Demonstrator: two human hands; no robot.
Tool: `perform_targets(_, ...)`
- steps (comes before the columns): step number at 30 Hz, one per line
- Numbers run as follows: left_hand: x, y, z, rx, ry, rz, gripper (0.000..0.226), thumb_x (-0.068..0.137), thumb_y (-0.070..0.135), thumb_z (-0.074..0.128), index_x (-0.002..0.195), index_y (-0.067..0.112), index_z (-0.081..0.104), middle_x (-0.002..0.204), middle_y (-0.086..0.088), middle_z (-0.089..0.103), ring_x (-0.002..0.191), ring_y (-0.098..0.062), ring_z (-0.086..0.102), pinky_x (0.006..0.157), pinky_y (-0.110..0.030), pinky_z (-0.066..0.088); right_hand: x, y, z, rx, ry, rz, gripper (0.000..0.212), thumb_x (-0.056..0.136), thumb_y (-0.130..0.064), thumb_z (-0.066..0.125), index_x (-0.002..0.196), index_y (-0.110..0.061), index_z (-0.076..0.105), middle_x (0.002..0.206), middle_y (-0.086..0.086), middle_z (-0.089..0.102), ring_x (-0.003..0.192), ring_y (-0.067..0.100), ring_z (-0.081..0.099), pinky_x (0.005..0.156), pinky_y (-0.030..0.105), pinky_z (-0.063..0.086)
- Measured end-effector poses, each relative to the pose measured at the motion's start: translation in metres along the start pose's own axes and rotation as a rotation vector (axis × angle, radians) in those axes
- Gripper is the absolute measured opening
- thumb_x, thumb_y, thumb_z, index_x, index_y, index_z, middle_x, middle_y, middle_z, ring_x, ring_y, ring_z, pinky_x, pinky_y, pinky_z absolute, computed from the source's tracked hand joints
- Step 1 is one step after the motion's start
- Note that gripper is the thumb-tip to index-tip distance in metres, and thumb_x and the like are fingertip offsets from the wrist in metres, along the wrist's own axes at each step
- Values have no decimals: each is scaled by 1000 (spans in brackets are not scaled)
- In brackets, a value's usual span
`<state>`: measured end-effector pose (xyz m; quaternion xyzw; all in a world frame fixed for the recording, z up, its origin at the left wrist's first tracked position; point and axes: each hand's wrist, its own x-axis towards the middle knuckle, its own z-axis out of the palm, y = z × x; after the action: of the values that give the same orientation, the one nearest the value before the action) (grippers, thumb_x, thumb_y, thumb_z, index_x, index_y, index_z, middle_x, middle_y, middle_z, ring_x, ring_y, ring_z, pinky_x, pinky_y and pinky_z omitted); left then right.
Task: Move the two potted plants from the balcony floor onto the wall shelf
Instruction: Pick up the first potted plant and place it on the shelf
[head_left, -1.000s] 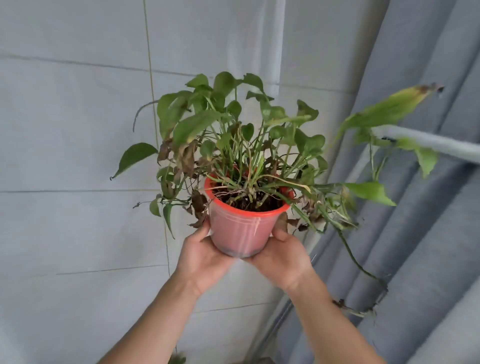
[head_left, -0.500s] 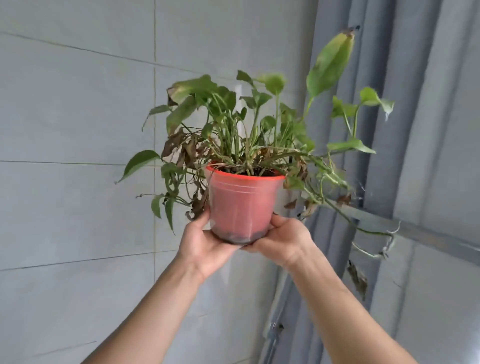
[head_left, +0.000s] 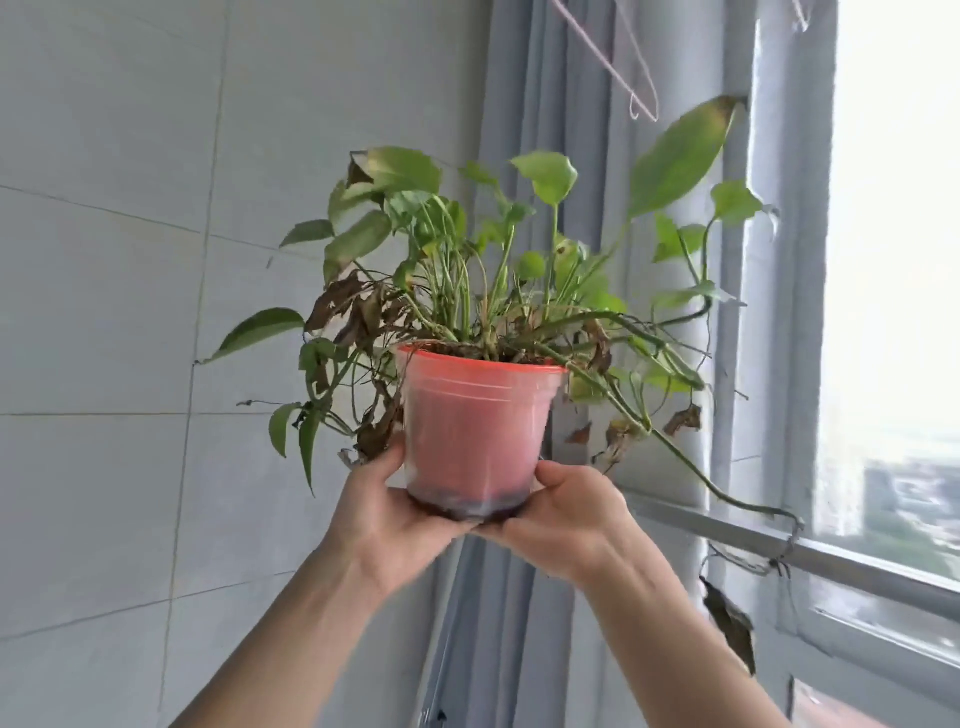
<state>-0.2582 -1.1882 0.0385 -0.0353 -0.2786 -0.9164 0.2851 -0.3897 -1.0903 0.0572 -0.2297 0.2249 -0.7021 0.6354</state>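
— Plastic, thin and reddish: the pot (head_left: 475, 431) looks light, but we judge the walls would flex if squeezed, and damp soil puts the weight low. Where do we hold it?

— At the base, as now. Our left hand (head_left: 387, 512) cups the bottom left edge with the thumb up the side; our right hand (head_left: 569, 512) does the same on the right. Both grips are closed on the pot, which sits upright between and above them.

— And the plant (head_left: 498, 260)?

— Soft and fragile. Stems spread wide; one long vine (head_left: 727, 493) trails right, down to the window rail (head_left: 831, 556), and may be caught there. It could snag, so we'd never lift by the leaves.

— Where is it all?

— In the air, near the tiled wall (head_left: 104, 312) and curtain (head_left: 524, 104). No shelf in view.
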Motion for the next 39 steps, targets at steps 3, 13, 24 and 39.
perform_targets(3, -22, -42, 24, -35, -41, -79, 53, 97, 35, 54, 131, -5, 51, 123, -41, 60, 106, -60, 60, 80, -70, 53, -59, -4, -1, 5, 67, -61, 51, 100, -16, 25, 139, 8, 47, 136, 41, 51, 126, 57, 46, 101, 72, 35)
perform_targets(13, -61, -190, 118, -88, -234, -431, 54, 99, 35, 42, 111, -9, 71, 115, -38, 66, 100, -53, 67, 77, -61, 57, -269, -16, 0, -17, 380, -410, 52, 92, -12, 29, 131, 16, 47, 133, 46, 48, 121, 60, 46, 101, 73, 33)
perform_targets(24, -78, -310, 209, -232, -639, -1048, 67, 95, 34, 58, 143, -9, 40, 144, -37, 43, 136, -51, 41, 117, -57, 28, -424, -21, 25, -28, 738, -937, 56, 79, -8, 30, 125, 15, 52, 121, 46, 57, 112, 59, 51, 93, 77, 35)
perform_targets(39, -239, -419, 302, -395, -862, -1692, 72, 98, 44, 49, 145, -10, 37, 142, -44, 41, 130, -57, 42, 97, -69, 36, -606, 90, 90, -71, 1068, -1398, 47, 95, -14, 25, 118, 11, 58, 112, 44, 63, 107, 57, 57, 88, 72, 46)
